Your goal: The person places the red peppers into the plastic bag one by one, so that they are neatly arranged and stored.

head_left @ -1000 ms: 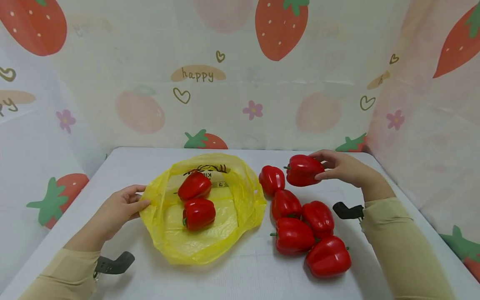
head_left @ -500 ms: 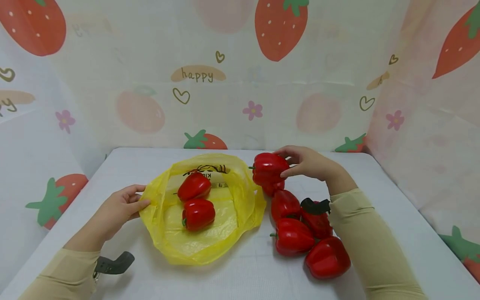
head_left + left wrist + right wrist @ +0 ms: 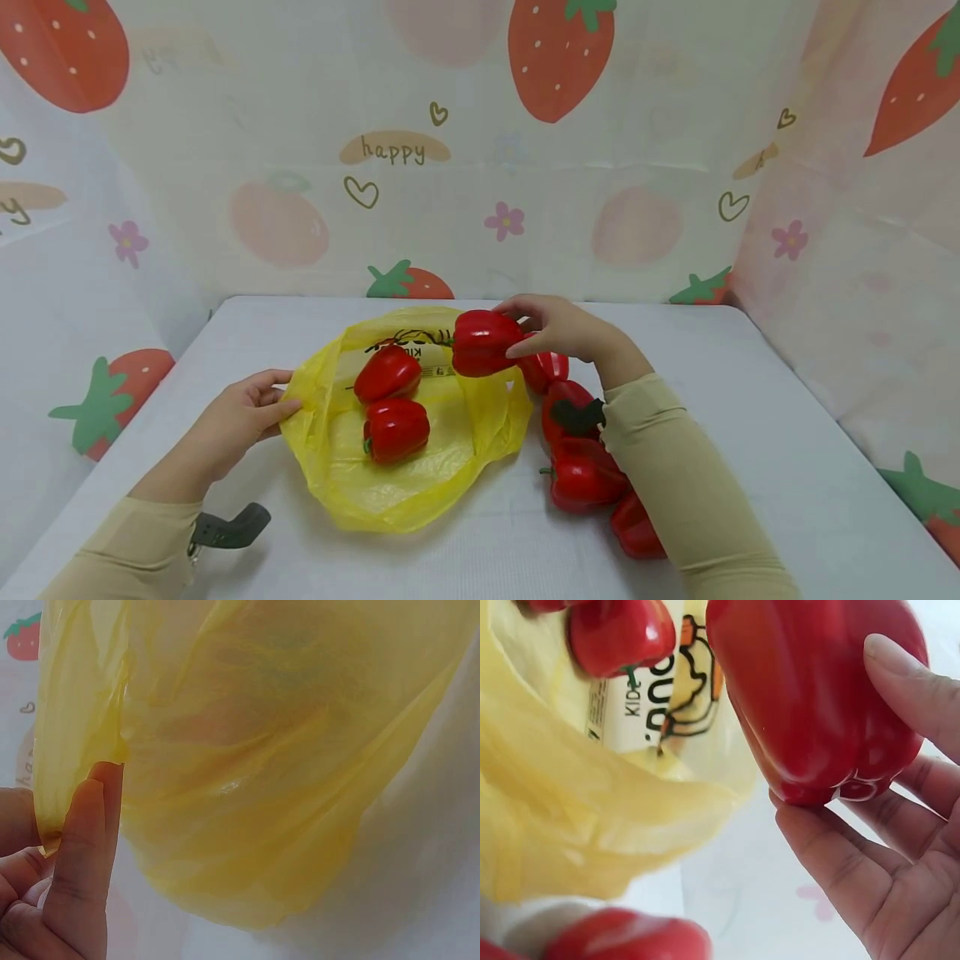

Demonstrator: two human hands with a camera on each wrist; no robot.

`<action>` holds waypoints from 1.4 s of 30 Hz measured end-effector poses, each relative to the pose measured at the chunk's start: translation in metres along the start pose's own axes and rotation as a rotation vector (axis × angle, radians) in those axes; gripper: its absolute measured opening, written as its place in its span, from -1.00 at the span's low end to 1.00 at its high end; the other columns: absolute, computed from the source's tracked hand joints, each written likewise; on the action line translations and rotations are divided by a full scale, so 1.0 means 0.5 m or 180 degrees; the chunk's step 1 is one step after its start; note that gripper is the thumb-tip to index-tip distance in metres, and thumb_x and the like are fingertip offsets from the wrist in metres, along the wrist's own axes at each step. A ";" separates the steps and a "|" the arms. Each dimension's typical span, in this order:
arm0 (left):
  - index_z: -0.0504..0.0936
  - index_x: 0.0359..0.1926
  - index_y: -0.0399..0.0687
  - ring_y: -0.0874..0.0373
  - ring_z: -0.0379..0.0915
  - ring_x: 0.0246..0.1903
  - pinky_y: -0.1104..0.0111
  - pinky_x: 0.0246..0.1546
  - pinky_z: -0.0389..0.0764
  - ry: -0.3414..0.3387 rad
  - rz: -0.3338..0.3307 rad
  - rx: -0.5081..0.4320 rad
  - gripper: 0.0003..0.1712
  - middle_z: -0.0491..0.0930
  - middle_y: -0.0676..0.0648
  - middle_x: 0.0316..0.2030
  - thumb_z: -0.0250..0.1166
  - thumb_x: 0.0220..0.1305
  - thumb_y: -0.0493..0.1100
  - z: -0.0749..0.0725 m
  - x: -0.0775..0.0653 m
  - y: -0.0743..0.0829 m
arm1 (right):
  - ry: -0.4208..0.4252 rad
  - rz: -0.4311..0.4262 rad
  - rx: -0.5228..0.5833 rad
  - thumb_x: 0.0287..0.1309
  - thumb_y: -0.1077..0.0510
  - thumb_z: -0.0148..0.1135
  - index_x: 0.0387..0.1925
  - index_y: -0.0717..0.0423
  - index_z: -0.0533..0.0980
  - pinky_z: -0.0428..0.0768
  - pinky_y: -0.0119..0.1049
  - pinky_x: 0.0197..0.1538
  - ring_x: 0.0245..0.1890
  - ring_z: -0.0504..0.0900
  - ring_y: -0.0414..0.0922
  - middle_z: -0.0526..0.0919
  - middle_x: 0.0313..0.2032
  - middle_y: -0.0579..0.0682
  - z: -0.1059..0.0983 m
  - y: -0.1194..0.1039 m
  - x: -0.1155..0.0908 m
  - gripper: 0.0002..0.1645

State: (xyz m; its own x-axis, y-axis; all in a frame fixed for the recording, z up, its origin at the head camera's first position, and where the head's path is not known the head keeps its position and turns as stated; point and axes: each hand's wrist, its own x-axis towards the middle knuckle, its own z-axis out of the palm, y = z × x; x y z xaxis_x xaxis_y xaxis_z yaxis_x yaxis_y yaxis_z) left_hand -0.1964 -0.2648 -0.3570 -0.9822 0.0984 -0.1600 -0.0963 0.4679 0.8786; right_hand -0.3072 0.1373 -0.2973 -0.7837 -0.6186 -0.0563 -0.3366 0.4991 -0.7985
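A yellow plastic bag (image 3: pixel 450 492) lies with its mouth spread wide on the table. Inside it rest two red bell peppers, an upper one (image 3: pixel 388 374) and a lower one (image 3: pixel 397 430). My left hand (image 3: pixel 243 417) pinches the bag's left rim between thumb and fingers; the left wrist view shows the thin plastic (image 3: pixel 82 712) caught there. Over the bag's back right edge, my right hand (image 3: pixel 555 329) holds another red bell pepper (image 3: pixel 486 343) by its blunt end, stem pointing left. In the right wrist view thumb and fingers grip that pepper (image 3: pixel 817 690).
Right of the bag, several more red bell peppers lie in a cluster, including a front one (image 3: pixel 585 475) and one at the back (image 3: pixel 546 369). My right forearm (image 3: pixel 690 483) covers part of them. A patterned cloth wall (image 3: pixel 480 208) stands behind the white table (image 3: pixel 480 558).
My right hand has carried its bell pepper leftward, from above the table's right side, past the back pepper, to over the bag's edge. The left hand has stayed on the rim.
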 end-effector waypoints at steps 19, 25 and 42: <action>0.24 0.24 -0.19 0.14 0.52 -0.21 0.37 -0.13 0.57 0.0003 0.0020 -0.0030 -0.34 0.49 -0.20 -0.12 0.18 0.23 0.04 -0.003 -0.003 0.003 | 0.0001 0.0281 -0.0002 -0.09 0.08 0.41 0.02 -0.17 0.44 0.44 -0.08 0.10 -0.11 0.55 -0.13 0.54 -0.09 -0.15 0.065 -0.011 0.052 -0.43; 0.24 0.24 -0.18 0.13 0.52 -0.20 0.36 -0.13 0.57 0.0011 0.0002 -0.0020 -0.34 0.49 -0.20 -0.10 0.18 0.23 0.04 -0.004 -0.004 0.000 | 0.0027 0.0428 -0.0141 -0.10 0.06 0.41 0.02 -0.15 0.44 0.40 -0.08 0.10 -0.08 0.48 -0.11 0.54 -0.09 -0.14 0.082 -0.010 0.065 -0.43; 0.25 0.24 -0.18 0.11 0.53 -0.21 0.36 -0.14 0.58 0.0033 0.0042 -0.0060 -0.34 0.49 -0.21 -0.11 0.18 0.22 0.04 -0.008 -0.005 -0.011 | 0.0062 0.0813 -0.0212 -0.14 0.05 0.43 0.00 -0.17 0.45 0.40 -0.05 0.08 -0.02 0.39 -0.08 0.51 -0.06 -0.09 0.118 -0.016 0.094 -0.42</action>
State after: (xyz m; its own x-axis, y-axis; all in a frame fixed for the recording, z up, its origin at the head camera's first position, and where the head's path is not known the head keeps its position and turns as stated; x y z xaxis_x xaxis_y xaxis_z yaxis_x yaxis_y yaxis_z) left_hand -0.1939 -0.2711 -0.3597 -0.9850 0.0953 -0.1439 -0.0863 0.4500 0.8888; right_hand -0.3104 0.0686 -0.3291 -0.8573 -0.4561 -0.2389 -0.1598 0.6768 -0.7186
